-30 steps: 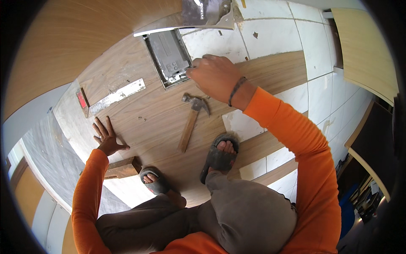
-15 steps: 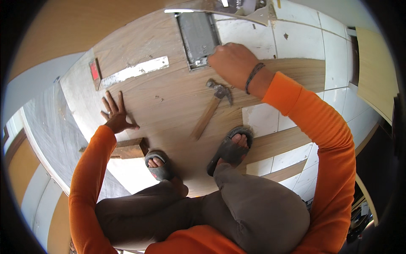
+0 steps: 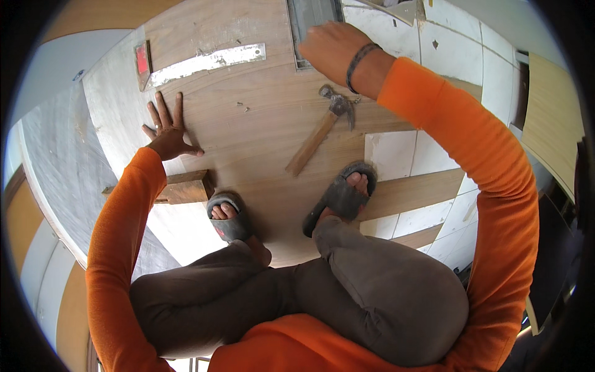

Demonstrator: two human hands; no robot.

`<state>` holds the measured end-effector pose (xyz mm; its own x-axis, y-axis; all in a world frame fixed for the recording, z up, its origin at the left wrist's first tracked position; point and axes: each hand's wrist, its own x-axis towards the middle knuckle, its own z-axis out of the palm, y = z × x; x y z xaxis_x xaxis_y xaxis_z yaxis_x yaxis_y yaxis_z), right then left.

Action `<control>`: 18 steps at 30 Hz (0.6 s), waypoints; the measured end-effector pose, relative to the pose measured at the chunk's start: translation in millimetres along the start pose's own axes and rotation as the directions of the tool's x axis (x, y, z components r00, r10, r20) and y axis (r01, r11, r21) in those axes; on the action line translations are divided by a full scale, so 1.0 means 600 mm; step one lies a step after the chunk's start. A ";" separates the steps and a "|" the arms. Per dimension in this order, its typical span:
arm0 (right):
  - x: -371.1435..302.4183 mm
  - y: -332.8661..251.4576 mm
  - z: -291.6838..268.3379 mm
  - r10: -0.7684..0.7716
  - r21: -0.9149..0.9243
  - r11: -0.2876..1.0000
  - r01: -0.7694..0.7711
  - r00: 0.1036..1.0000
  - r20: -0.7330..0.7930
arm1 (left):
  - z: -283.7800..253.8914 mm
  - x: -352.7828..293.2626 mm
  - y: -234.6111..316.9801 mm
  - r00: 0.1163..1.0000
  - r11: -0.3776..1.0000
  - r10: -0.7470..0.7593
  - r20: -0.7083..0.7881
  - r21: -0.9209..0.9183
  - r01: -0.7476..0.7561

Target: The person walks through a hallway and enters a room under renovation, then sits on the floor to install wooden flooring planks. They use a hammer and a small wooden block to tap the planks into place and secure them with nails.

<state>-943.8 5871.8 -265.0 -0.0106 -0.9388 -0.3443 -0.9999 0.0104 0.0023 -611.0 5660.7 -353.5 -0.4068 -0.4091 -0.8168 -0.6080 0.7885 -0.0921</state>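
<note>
left hand (image 3: 166, 131) flat, fingers spread, on wood panel (image 3: 248, 124) nr left edge; right hand (image 3: 331, 46) curled at grey tray (image 3: 310, 18), far edge, grip unclear; hammer (image 3: 322, 127) nearby.

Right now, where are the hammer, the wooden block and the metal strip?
hammer (image 3: 313, 141), head view, on the middle of its wooden handle.
wooden block (image 3: 185, 188), head view, on its top face beside the left foot.
metal strip (image 3: 207, 61), head view, on the middle of its flat length.

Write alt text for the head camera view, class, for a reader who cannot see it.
A squatting person in orange sleeves presses the left hand flat on a wooden panel while the right hand reaches a grey metal plate at its far edge. A hammer lies between the hands.
</note>
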 end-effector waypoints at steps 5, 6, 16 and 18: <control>0.008 -0.003 0.000 -0.027 -0.013 1.000 0.027 1.000 0.011 | 0.010 0.006 -0.005 0.999 1.000 0.012 -0.037 -0.005 -0.012; 0.006 -0.004 -0.001 -0.036 -0.001 0.999 0.036 0.999 -0.012 | 0.011 0.007 -0.006 0.999 1.000 0.011 -0.046 -0.008 -0.012; -0.018 0.015 0.009 0.073 0.065 0.995 -0.073 0.997 0.003 | 0.011 -0.001 -0.007 0.997 0.999 0.029 -0.077 -0.026 -0.031; -0.026 0.013 0.013 0.059 0.068 0.996 -0.056 0.997 -0.048 | 0.008 -0.001 -0.004 0.997 0.999 0.027 -0.076 -0.016 -0.028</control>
<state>-951.7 5889.4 -267.0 -0.0700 -0.9518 -0.2985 -0.9954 0.0865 -0.0422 -605.7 5661.2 -355.5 -0.4738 -0.4217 -0.7731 -0.6070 0.7924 -0.0603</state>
